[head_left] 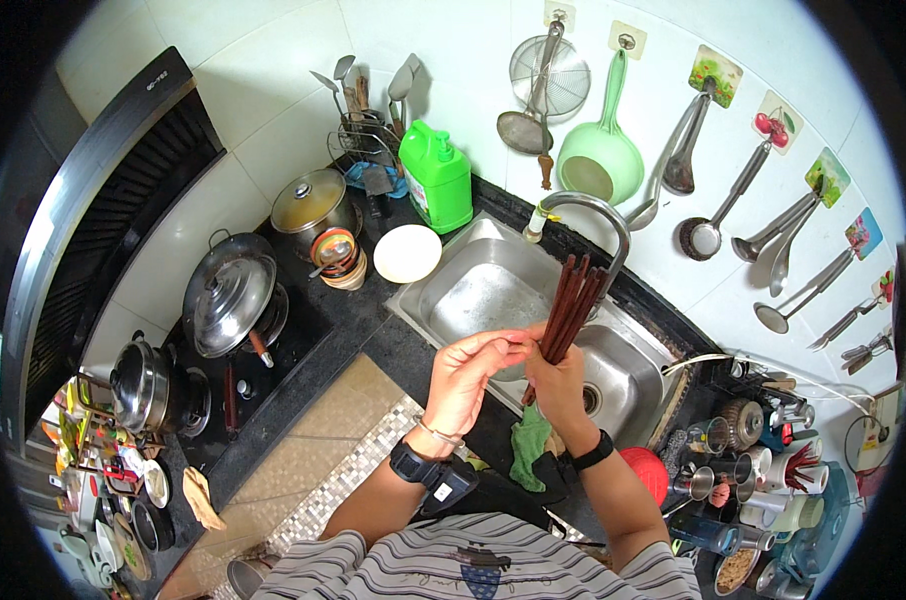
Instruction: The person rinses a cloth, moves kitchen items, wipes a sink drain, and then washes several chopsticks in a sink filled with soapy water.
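Observation:
A bundle of dark reddish-brown chopsticks [570,310] stands up out of my right hand [559,385], whose fingers are wrapped round its lower part. The bundle is tilted, its upper ends near the faucet [613,225] and its lower ends showing below my fist. My left hand [470,378] is open, palm partly turned up, fingers stretched toward the chopsticks. Its fingertips meet the right hand's fingers at the bundle; whether they touch a chopstick is hard to tell. Both hands are above the front of a double steel sink [463,285].
Left of the sink stand a white plate [408,253], stacked bowls [335,255], a green jug [438,180] and a lidded pot [313,205]. A lidded wok [230,295] sits on the stove. Ladles and a green dipper [603,150] hang on the wall. Cups [743,470] crowd the right; a green cloth [530,450] lies in front.

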{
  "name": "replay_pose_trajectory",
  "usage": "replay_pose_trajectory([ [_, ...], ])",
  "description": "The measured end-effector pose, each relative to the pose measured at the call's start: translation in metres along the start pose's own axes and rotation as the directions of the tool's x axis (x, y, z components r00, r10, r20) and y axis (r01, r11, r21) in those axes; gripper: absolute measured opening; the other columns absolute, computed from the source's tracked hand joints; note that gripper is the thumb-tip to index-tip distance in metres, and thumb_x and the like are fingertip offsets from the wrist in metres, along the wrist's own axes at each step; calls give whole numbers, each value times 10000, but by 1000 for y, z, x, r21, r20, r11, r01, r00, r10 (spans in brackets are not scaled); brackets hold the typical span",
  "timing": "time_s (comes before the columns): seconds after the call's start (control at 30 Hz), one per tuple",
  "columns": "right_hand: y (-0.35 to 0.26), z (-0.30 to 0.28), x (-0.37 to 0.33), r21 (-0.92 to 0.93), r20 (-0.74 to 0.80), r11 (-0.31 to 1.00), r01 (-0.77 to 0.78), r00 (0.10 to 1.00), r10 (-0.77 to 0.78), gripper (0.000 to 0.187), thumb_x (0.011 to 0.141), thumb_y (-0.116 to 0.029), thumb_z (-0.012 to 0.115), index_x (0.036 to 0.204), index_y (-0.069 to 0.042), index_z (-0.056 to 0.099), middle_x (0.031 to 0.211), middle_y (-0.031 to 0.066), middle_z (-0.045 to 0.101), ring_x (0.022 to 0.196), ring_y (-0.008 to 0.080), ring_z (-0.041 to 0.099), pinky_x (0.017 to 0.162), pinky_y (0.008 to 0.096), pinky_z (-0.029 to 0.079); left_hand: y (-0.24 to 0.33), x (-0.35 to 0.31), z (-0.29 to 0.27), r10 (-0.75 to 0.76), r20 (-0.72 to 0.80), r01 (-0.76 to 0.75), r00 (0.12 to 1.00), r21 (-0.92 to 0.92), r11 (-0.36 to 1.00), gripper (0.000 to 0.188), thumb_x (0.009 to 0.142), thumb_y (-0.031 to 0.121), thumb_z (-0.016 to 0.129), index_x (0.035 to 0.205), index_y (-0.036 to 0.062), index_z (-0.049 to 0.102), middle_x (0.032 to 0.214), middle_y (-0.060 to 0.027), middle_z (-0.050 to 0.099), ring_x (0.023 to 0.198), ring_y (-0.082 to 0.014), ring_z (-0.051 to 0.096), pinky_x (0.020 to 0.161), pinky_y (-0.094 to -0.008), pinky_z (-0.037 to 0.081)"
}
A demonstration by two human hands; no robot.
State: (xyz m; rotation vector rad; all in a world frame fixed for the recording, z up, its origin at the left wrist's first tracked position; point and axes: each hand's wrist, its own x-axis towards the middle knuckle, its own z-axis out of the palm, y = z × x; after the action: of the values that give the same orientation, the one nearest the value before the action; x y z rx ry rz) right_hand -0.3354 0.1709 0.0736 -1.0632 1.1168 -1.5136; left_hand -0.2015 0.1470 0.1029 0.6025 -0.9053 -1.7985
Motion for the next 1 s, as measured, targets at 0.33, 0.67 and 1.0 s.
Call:
replay_pose_trajectory([
  [0.33, 0, 1, -3, -4, -35, 1000, -9, 999, 9, 99, 885, -117, 588, 911, -25, 617, 768, -37, 580, 646, 26, 465, 566, 181, 364, -7, -1, -2, 25, -12, -25, 1000, -57, 998, 200, 878, 20, 500, 1002, -93, 609, 990, -174, 642, 906, -211, 637, 844, -296, 492],
  [0.67, 3, -4, -1, -116, -52, 986, 122, 990, -129, 99, 852, -97, 615, 892, -7, 608, 788, -7, 577, 719, 74, 525, 612, 217, 424, -5, -3, 3, 62, 33, -61, 998, -39, 997, 196, 873, -8, 501, 1021, -79, 610, 1040, -189, 625, 928, -225, 629, 866, -306, 487],
  [1.0, -16, 20, 14, -412, -8, 656, 632, 718, -696, 208, 702, 22, 668, 897, -23, 612, 907, 86, 582, 737, 178, 610, 622, 246, 473, 18, -4, -3, 162, 142, -161, 977, -17, 987, 231, 847, 107, 586, 990, -70, 623, 1071, -219, 609, 985, -256, 611, 904, -350, 472],
])
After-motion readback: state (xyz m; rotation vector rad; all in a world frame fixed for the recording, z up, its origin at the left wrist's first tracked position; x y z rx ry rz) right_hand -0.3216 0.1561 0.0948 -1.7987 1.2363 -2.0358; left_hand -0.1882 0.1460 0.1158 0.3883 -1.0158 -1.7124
